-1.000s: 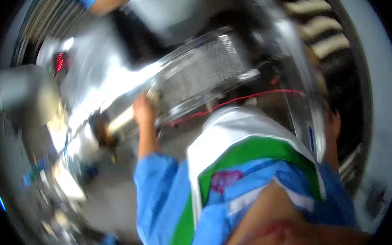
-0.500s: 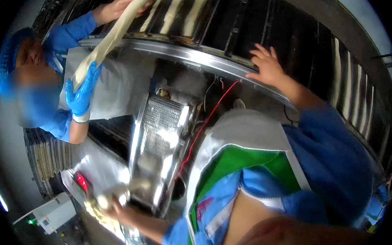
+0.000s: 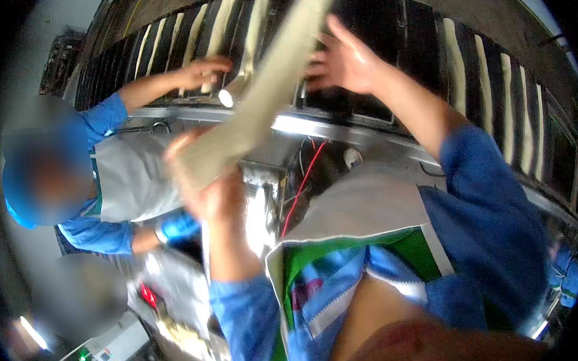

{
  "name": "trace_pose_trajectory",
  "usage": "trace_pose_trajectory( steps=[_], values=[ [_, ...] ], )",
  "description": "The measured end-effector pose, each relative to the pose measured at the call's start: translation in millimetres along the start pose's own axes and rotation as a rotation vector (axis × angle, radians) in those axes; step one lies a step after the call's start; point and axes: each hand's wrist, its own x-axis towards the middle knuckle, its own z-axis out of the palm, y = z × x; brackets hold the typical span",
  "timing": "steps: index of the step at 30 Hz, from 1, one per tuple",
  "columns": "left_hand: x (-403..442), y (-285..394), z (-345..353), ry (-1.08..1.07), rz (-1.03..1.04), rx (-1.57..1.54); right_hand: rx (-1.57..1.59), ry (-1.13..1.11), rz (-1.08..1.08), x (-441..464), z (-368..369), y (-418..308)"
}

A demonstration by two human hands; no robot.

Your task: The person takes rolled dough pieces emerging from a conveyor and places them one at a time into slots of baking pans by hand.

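Note:
A long, pale dough strip [image 3: 258, 109], blurred by motion, stretches diagonally above the metal rail. Its lower end lies in my left hand [image 3: 220, 194], with the fingers wrapped round it and partly hidden. My right hand [image 3: 351, 64] is beside the strip's upper part, palm turned toward it and fingers apart. Some of its fingertips are at the strip's edge; contact is unclear. Beneath both hands are dark grooved trays [image 3: 359, 27], with pale dough strips [image 3: 456, 68] lying in the grooves.
At the left, a co-worker reaches a bare hand [image 3: 200, 73] over the trays near another dough piece; their blue-gloved hand [image 3: 178, 227] is lower. A metal rail [image 3: 305, 124] edges the trays. Below are a red cord [image 3: 306, 183], a red display [image 3: 148, 295] and a grey-white box [image 3: 121, 343].
My left hand has risen from the lower-left metal surface with a dough strip. My right hand has moved left and up off the rail. The co-worker no longer holds up their long strip.

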Motion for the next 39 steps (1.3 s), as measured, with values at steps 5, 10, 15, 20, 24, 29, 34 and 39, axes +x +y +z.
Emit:
trace_pose_trajectory(
  steps=[5, 10, 15, 20, 24, 29, 34, 39],
  values=[
    [2.5, -112.5, 52.0, -0.347, -0.186, 0.552, 0.124, 0.422, -0.216, 97.6, -53.4, -26.3],
    [35.4, -135.7, 63.6, -0.314, -0.012, 0.678, -1.154, 0.645, -0.386, 129.4, -51.5, -51.5],
    [79.1, -170.0, 78.3, -0.411, -0.191, 1.22, -1.383, 0.783, -0.291, 174.0, -56.0, -58.6],
    [116.6, -203.4, 53.0, -0.553, -0.177, 1.445, -1.638, 0.491, -0.535, 103.4, -30.8, -33.5],
    [151.2, -232.4, 45.4, -0.537, -0.109, 1.261, -1.922, 0.123, -0.193, 63.4, -39.3, -1.4],
    [184.8, -254.9, 35.6, -0.646, -0.348, 1.198, -2.076, -0.117, -0.372, 60.1, -39.5, 26.5],
    [197.7, -237.2, 17.3, -0.904, -0.2, 1.502, -2.046, -0.16, -0.394, 51.6, -29.6, 24.2],
    [164.2, -219.9, 24.2, -0.716, -0.17, 1.294, -2.197, -0.169, -0.322, 43.2, -18.7, 39.5]
  ],
)
